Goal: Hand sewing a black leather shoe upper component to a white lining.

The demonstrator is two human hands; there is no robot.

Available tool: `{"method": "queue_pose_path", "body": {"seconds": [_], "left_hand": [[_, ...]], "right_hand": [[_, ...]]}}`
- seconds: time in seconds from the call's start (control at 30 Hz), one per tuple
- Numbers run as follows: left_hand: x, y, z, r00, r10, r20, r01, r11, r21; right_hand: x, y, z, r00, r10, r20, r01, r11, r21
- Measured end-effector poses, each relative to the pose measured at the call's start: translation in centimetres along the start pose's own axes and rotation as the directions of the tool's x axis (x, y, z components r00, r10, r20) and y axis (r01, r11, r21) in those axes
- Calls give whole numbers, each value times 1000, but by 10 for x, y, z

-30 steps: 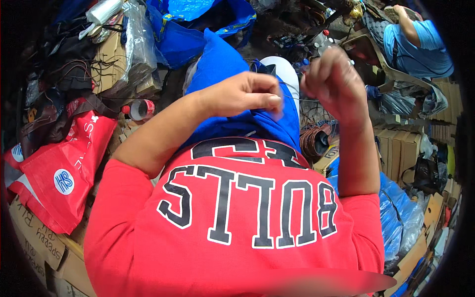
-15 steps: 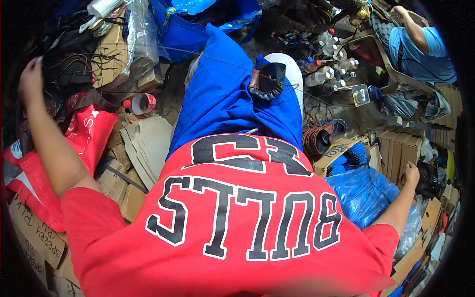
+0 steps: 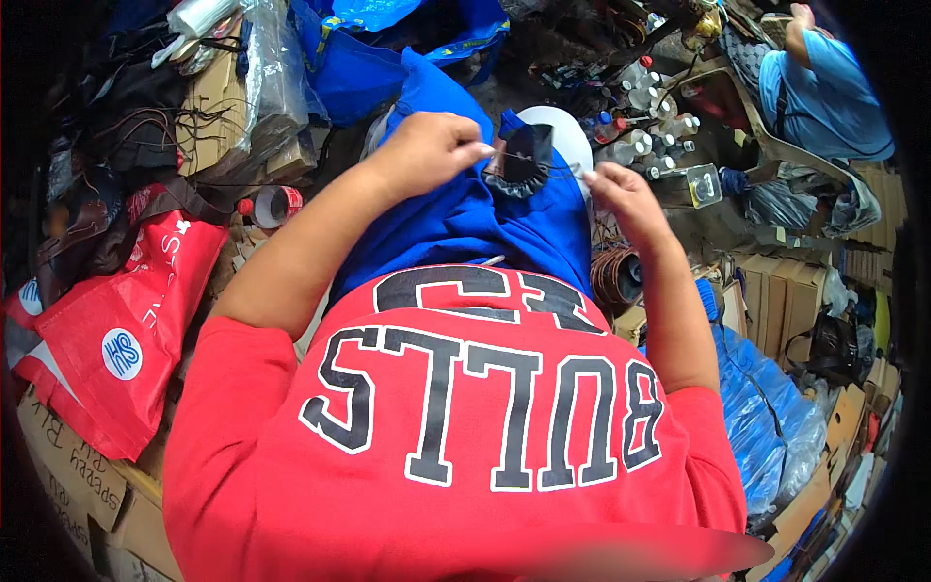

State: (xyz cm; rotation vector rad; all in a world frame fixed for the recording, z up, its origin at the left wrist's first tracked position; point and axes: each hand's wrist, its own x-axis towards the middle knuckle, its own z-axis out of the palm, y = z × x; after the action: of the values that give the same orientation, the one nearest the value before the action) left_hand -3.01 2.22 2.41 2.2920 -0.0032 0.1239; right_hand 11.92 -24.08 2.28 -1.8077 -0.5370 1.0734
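Note:
A small black and brown leather piece (image 3: 529, 160) with a gathered edge, looking like a shoe upper, rests on my lap over blue shorts (image 3: 407, 213). My left hand (image 3: 438, 145) is pinched closed just left of it, fingertips close to its edge. On the other side my right hand (image 3: 623, 194) is also pinched, slightly apart from the piece. Thin dark thread runs from the piece toward both hands; its ends are hidden in my fingers. Behind the piece shows a white rounded object (image 3: 567, 136).
At left lie a red bag (image 3: 184, 281), a bottle (image 3: 276, 207) and cardboard. A blue bag (image 3: 354, 78) stands ahead. Several bottles (image 3: 645, 145) and a person in a light blue shirt (image 3: 815, 97) are ahead right. Shoe boxes (image 3: 776, 291) and blue plastic (image 3: 756, 407) lie at right.
Both arms were stretched wide, with the thread drawn out to the sides. Now both hands have come inward to the leather piece, and the thread is no longer stretched out.

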Motion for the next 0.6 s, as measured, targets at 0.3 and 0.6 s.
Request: {"method": "queue_pose_path", "body": {"seconds": [0.3,0.6], "left_hand": [[-45,-85,-54,909,-379,-176,295,880,-373],[59,11,12,969,181,168,-187,982,20]], "right_hand": [[-26,49,-72,981,160,-109,-140,975,174],[13,-45,-1,935,-354,-22,315,857,-407]]}}
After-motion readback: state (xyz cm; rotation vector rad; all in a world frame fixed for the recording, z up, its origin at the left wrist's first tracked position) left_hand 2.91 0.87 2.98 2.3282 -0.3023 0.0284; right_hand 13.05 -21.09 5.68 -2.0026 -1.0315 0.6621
